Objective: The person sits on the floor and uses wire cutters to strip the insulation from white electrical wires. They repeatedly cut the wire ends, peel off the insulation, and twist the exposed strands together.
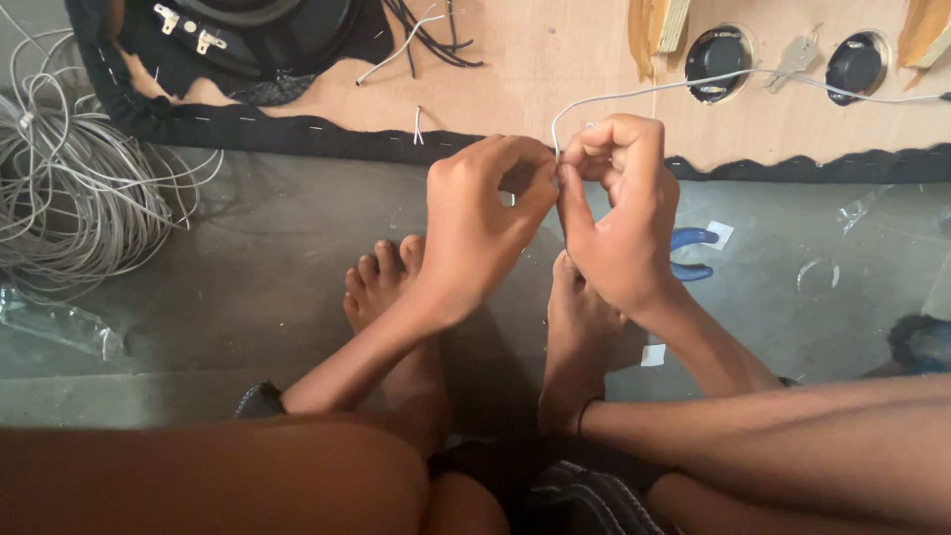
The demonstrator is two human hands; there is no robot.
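Both of my hands meet in the middle of the view, above my bare feet. My left hand (pixel 480 223) and my right hand (pixel 619 213) pinch the end of a thin white wire (pixel 634 94) between their fingertips. The wire rises from my fingers, bends and runs right across a plywood speaker board (pixel 555 69). What the fingertips do to the wire end is hidden by the fingers.
A tangled coil of grey wire (pixel 74 178) lies at left on the concrete floor. A large speaker (pixel 258 30) and two small round speakers (pixel 718 54) sit in the board. Blue-handled pliers (pixel 693 253) lie behind my right hand. Clear plastic wrap (pixel 59 322) lies at lower left.
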